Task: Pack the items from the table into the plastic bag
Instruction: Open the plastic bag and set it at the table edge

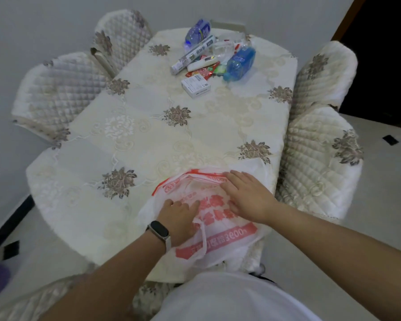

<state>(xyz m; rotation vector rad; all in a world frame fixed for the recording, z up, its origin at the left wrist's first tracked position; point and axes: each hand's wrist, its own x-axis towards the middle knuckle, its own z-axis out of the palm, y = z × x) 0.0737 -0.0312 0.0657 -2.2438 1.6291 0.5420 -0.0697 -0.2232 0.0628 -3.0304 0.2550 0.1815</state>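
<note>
table (148, 126) | plastic bag (218, 228) flat, contents unseen | left hand (178, 218), right hand (248, 195) grips apart, pressing bag

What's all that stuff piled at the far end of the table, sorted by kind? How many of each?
Blue plastic bottles: 2
Long toothpaste-style boxes: 1
Small white boxes: 1
White tubes: 1
Small red and green packets: too jumbled to count
Total clearly countable: 5
</note>
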